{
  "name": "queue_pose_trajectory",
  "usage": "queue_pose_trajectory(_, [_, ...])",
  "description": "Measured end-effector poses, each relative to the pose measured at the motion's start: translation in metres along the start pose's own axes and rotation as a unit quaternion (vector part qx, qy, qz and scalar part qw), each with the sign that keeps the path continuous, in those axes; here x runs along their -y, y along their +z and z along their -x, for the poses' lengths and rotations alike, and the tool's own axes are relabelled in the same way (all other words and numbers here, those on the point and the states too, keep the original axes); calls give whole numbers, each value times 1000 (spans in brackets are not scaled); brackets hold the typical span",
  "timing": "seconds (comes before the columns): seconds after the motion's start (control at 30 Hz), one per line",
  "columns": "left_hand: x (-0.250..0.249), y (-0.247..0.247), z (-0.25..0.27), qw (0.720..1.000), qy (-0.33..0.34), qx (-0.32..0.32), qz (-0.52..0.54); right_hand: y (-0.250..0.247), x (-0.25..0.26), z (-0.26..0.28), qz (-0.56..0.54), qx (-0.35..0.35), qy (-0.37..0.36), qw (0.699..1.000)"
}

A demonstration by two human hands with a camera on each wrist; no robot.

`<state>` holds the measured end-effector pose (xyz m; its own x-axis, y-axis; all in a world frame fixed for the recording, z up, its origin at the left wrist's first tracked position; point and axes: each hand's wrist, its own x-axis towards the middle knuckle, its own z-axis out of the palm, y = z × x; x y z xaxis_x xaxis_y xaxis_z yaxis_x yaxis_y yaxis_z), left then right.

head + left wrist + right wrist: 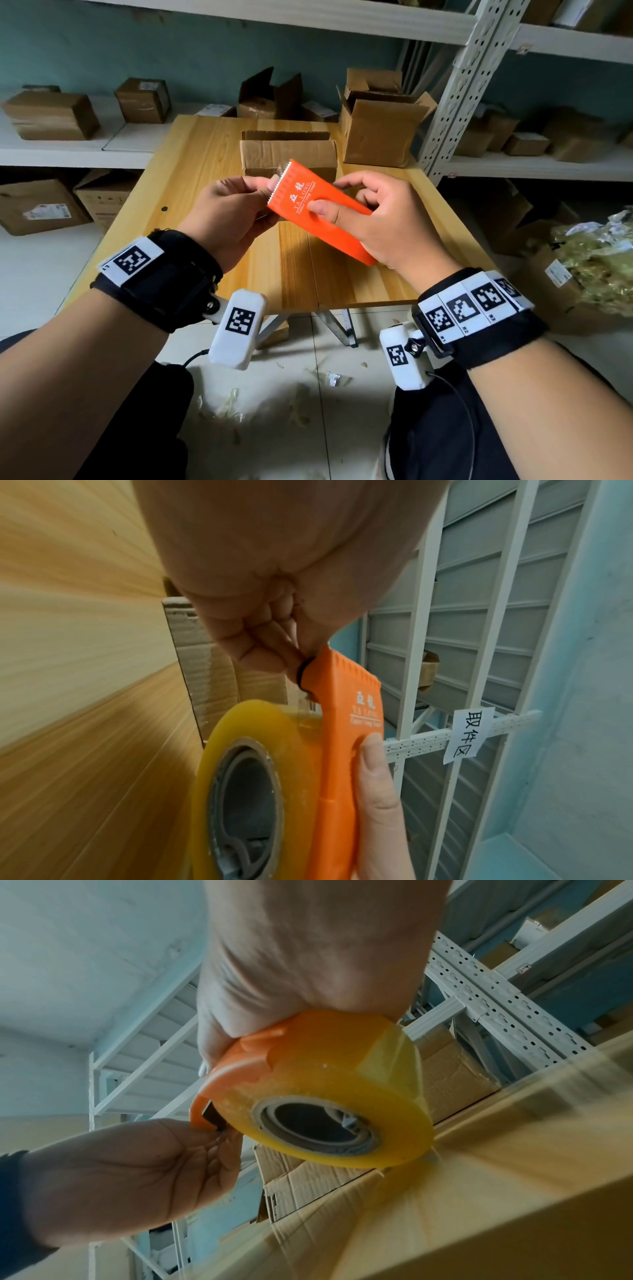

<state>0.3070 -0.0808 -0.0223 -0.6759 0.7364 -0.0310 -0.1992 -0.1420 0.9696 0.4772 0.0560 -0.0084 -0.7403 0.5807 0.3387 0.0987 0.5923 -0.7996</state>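
Note:
An orange tape dispenser with white lettering is held above the wooden table. My right hand grips it, thumb on its top face. A roll of clear yellowish tape sits under the orange cover; the right wrist view shows the tape roll from below. My left hand pinches the loose tape end at the serrated cutter edge. The left hand meets the dispenser's front tip in the right wrist view.
A closed cardboard box lies on the table behind the dispenser, an open box beyond it. White metal shelves with more boxes surround the table. Crumpled tape scraps fill a box at the right.

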Motion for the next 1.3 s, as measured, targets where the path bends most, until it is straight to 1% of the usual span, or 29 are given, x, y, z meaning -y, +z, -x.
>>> queue_pose_trajectory(0.1, [4, -1, 2, 1000, 5, -2, -20, -2, -2, 0, 3, 8, -2, 1000])
queue_pose_trajectory(0.3, [10, 1, 4, 1000, 13, -12, -12, -9, -4, 4, 15, 17, -15, 1000])
queue_pose_trajectory(0.57, [9, 2, 9, 1000, 1, -2, -7, -11, -2, 14, 22, 2, -19, 1000])
queue_pose_trajectory(0.67, [-5, -17, 3, 998, -2, -34, 56, -23, -5, 18, 48, -9, -13, 999])
queue_pose_trajectory(0.73, [-20, -37, -2, 997, -6, -48, 68, -35, -11, 22, 69, -23, -10, 997])
queue_pose_trajectory(0.83, [-25, -43, 1, 998, -47, 1, 37, -46, -17, 31, 62, -17, -13, 998])
queue_pose_trajectory(0.93, [-21, -38, 1, 996, -78, -9, 33, -45, -15, 35, 66, -7, -16, 998])
queue_pose_trajectory(1.03, [-22, -44, -4, 991, -100, -35, 77, -45, -12, 36, 66, -4, -17, 998])
queue_pose_trajectory(1.1, [-24, -46, -5, 992, -112, -21, 64, -47, -11, 38, 64, -5, -16, 998])
queue_pose_trajectory(1.17, [-25, -46, -2, 994, -110, -6, 24, -48, -11, 39, 63, -1, -15, 998])
queue_pose_trajectory(1.23, [-26, -42, 3, 995, -92, -22, -1, -47, -11, 39, 66, 1, -16, 998])
queue_pose_trajectory(1.3, [-24, -39, 6, 997, -58, -47, -22, -47, -10, 39, 65, 5, -10, 998])
